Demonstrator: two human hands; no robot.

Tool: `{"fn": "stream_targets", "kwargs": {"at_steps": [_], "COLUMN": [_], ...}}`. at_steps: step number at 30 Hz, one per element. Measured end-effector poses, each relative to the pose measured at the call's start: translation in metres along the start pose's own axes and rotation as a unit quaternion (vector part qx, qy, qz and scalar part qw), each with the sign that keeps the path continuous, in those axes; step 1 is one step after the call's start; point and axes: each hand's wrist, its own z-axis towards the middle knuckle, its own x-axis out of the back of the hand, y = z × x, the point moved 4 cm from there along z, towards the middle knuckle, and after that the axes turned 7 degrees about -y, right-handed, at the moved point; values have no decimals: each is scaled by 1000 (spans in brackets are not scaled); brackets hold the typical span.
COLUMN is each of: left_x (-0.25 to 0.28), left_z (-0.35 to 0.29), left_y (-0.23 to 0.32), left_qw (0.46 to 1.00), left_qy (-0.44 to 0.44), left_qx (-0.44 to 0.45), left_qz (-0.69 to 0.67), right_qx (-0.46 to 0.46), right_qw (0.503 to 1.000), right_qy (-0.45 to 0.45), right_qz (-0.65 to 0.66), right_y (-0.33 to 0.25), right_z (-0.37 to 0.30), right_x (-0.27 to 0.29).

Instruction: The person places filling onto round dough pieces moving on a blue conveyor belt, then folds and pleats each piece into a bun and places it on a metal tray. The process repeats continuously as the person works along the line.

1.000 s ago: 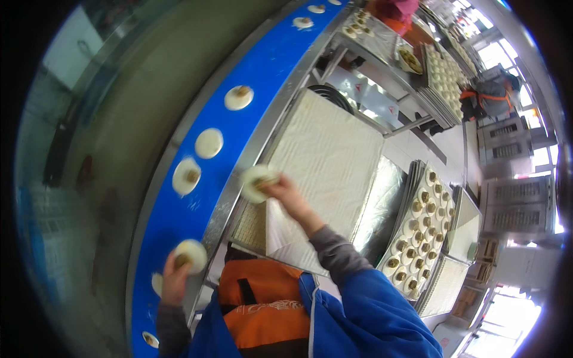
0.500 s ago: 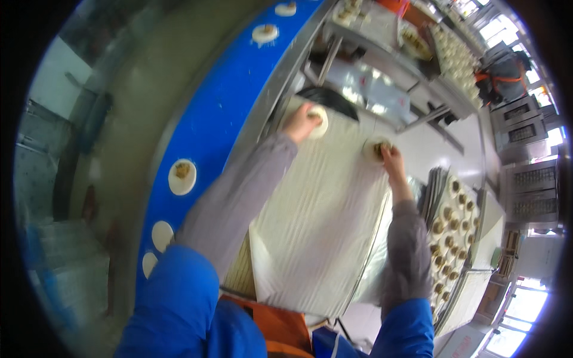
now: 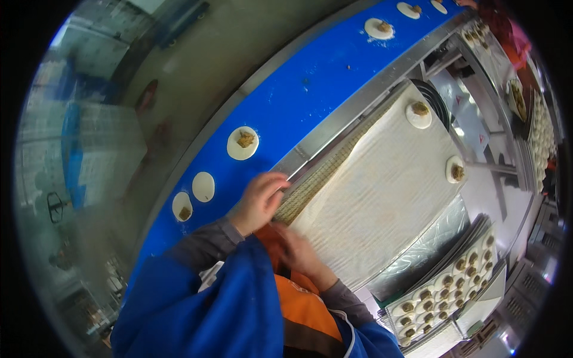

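At the near edge of the blue conveyor belt is my left hand [image 3: 259, 201], its fingers loosely bent and apart, with nothing visible in it. My right hand [image 3: 301, 255] is close by, over the near end of the cloth-lined tray [image 3: 382, 179]; motion smears its fingers. Two dough rounds with brown filling lie at the tray's far side: one in the far corner [image 3: 419, 114], another by the right edge [image 3: 455, 170]. On the belt nearest my left hand are a filled dough round [image 3: 243, 143], a plain-looking round [image 3: 203, 187] and another with filling [image 3: 182, 206].
The blue belt [image 3: 310, 89] runs diagonally to the far right, carrying more filled rounds [image 3: 379, 28]. A metal rail [image 3: 322, 143] borders it. Right of the cloth, a tray full of filled rounds [image 3: 444, 298] sits on stacked trays. Part of another person [image 3: 507, 36] shows at the far right.
Both hands have let go of the dough rounds at the tray's far side and come back near my body. My view has turned, showing more belt.
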Motion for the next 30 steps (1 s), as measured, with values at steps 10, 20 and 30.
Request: {"fn": "stream_targets", "kwargs": {"at_steps": [10,20,30], "left_x": [62,121,170], "left_z": [-64,-183,-284], "left_y": [-106,-188,-251], "left_qw": [959,939,860], "left_qy": [157,164,-82], "left_qx": [129,300,485], "left_qz": [196,25,-137], "right_qx": [-7,84,-110], "right_qw": [970,844,959], "right_qy": [101,157,21], "right_qz": [-222,-506,-260], "right_y": [9,26,28], "right_z": [16,255,339], "right_x": [55,256,231]}}
